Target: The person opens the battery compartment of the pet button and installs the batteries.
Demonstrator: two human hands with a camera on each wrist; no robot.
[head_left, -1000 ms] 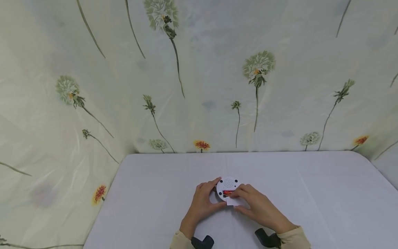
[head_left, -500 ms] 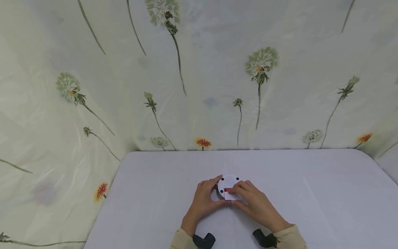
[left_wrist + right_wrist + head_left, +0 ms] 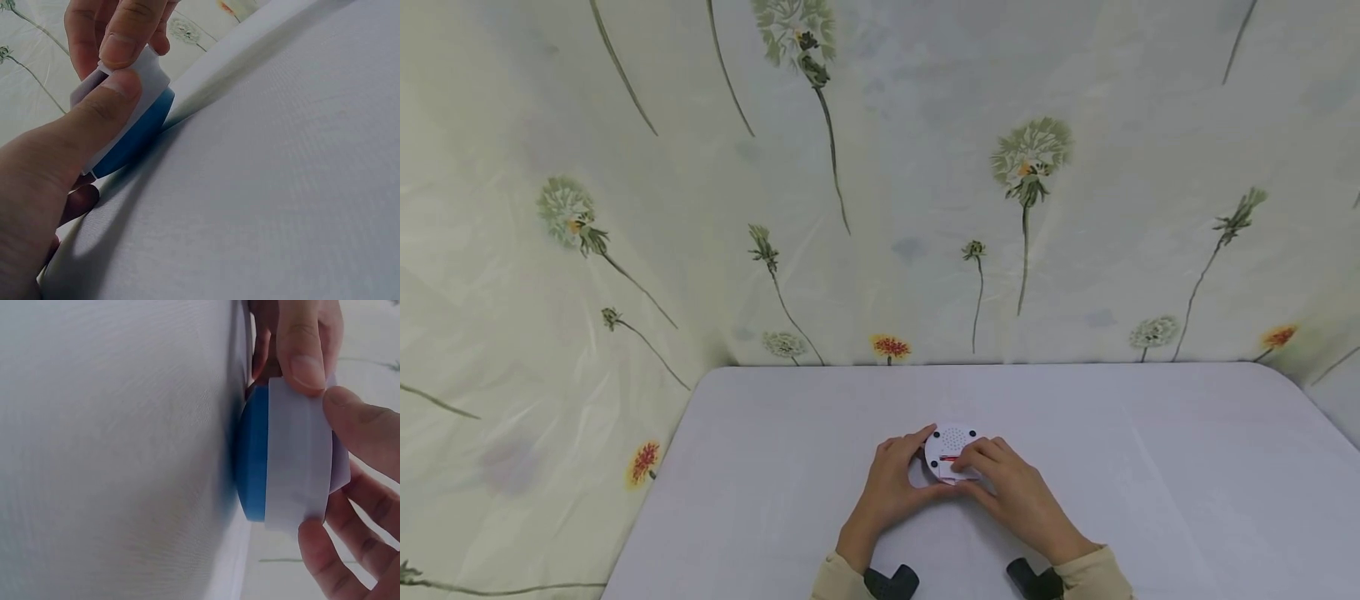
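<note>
A round white device (image 3: 953,437) with a blue underside (image 3: 252,456) rests blue side down on the table. Speaker holes and small dark feet mark its upturned face. A narrow strip of a red battery (image 3: 949,457) shows in its compartment. Over the rest of that opening lies a white battery cover (image 3: 946,472), which sticks up at a slant in the right wrist view (image 3: 340,464). My left hand (image 3: 893,477) grips the device round its left side, thumb at the near edge. My right hand (image 3: 1017,493) holds the cover between thumb and fingers, its fingertips on top. The right fingers hide part of the compartment.
A white cloth covers the table (image 3: 790,433). Behind it hangs a pale curtain (image 3: 895,183) with printed dandelions. Black wrist mounts (image 3: 892,582) sit at both sleeves.
The cover has slid away from me over the compartment, so less of the red batteries shows. My right hand moved slightly left with it. The left hand keeps its grip.
</note>
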